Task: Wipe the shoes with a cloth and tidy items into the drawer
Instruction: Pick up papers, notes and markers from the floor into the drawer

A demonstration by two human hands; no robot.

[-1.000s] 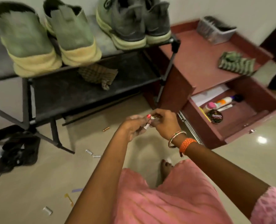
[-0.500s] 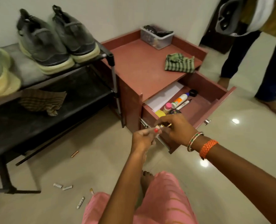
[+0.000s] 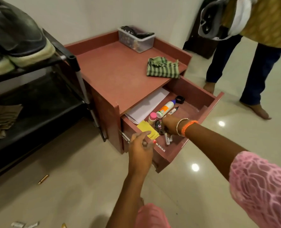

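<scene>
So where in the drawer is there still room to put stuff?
The drawer is bare at its right end, between the marker and the right wall. The cabinet top is bare between the plastic box and the striped cloth. The left end is crowded: paper, yellow notes, bottles, tin and the right hand.

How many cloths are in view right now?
2. A green striped cloth lies on the cabinet top, above the open drawer; a brown checked cloth lies on the shoe rack's lower shelf, cut by the left edge. More may be hidden.
</scene>
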